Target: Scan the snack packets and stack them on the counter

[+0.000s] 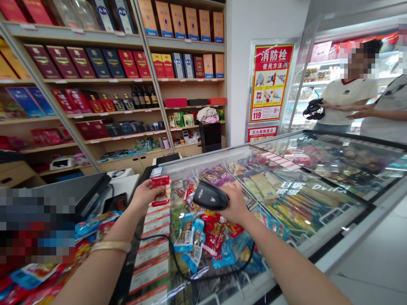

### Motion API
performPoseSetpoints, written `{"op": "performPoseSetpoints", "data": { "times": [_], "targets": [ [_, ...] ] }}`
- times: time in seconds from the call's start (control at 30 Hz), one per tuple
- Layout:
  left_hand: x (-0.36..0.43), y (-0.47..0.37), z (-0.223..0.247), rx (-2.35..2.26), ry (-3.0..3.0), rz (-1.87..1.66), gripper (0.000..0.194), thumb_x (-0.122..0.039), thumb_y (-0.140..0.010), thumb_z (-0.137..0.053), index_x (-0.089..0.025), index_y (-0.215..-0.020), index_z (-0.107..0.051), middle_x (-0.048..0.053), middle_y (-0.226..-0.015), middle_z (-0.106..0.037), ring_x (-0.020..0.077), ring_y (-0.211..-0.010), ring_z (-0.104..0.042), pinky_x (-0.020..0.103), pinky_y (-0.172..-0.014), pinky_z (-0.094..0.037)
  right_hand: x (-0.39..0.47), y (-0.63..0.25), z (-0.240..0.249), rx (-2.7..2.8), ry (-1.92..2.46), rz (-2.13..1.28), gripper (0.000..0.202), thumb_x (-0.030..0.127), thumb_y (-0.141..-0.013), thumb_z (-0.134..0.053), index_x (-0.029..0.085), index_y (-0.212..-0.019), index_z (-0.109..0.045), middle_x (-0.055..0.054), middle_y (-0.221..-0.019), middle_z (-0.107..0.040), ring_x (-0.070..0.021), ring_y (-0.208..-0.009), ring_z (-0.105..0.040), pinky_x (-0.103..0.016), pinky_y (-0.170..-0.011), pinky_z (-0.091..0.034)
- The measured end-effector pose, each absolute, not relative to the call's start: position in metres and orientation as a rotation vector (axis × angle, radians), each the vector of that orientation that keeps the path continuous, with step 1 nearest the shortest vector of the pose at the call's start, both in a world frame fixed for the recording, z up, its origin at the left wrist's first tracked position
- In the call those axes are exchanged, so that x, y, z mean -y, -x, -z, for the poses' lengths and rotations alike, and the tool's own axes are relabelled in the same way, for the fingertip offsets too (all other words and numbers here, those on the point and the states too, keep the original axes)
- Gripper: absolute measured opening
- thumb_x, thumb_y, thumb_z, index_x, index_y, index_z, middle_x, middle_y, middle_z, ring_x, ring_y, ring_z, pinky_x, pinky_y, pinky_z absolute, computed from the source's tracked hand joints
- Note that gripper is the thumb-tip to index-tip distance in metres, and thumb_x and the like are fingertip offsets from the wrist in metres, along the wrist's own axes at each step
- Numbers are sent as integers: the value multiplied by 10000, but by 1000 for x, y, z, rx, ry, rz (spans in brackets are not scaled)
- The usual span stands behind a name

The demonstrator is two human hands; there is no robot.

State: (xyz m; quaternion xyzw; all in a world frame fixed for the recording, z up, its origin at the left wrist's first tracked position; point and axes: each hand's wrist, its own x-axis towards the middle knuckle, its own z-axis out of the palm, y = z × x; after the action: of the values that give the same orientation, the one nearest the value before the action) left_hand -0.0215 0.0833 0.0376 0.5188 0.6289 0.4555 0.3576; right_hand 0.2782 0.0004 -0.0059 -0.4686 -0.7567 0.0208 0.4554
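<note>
My right hand (235, 202) is wrapped round a black barcode scanner (210, 195), held above the glass top of a chest freezer (197, 161). The scanner's head points left. Between the fingers of my left hand (146, 195) is a small red snack packet (161, 190), over the row of price labels (149, 262) along the freezer's left side. Below the scanner lies a heap of blue and red snack packets (213, 237) on the glass. The scanner's black cable (203, 278) loops round this heap.
More snack packets (38, 273) lie at lower left, near a dark screen (82, 190). Shelves of boxed bottles (104, 63) line the back wall beside a red and yellow poster (271, 82). Two people stand beyond the freezer at right; one holds a black object (314, 109).
</note>
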Motion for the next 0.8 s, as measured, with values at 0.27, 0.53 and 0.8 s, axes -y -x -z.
{"op": "performPoseSetpoints", "data": {
  "times": [0.27, 0.53, 0.8],
  "targets": [
    [-25, -27, -59, -1037, -290, -1631, 201, 36, -809, -548, -149, -752, -604, 20, -749, -681, 88, -679, -672, 193, -652, -576, 9, -271, -1, 1939, 1161, -32, 371, 465, -634, -786, 219, -904, -723, -32, -854, -710, -184, -868, -561, -356, -878, -249],
    [-13, -41, -46, -1006, -497, -1818, 275, -15, -607, -745, -185, -759, -591, -42, -749, -666, 100, -698, -642, 247, -691, -563, 14, -267, -7, 2028, 1258, -20, 373, 462, -658, -770, 238, -954, -732, -39, -887, -720, -188, -900, -531, -384, -925, -227],
    [-12, -37, -38, -1009, -618, -1811, 412, -115, -488, -851, -179, -785, -573, -41, -763, -666, 114, -721, -638, 273, -724, -536, 13, -268, -6, 2033, 1273, -21, 359, 475, -682, -758, 240, -953, -733, -38, -896, -717, -189, -910, -541, -379, -926, -234]
  ]
}}
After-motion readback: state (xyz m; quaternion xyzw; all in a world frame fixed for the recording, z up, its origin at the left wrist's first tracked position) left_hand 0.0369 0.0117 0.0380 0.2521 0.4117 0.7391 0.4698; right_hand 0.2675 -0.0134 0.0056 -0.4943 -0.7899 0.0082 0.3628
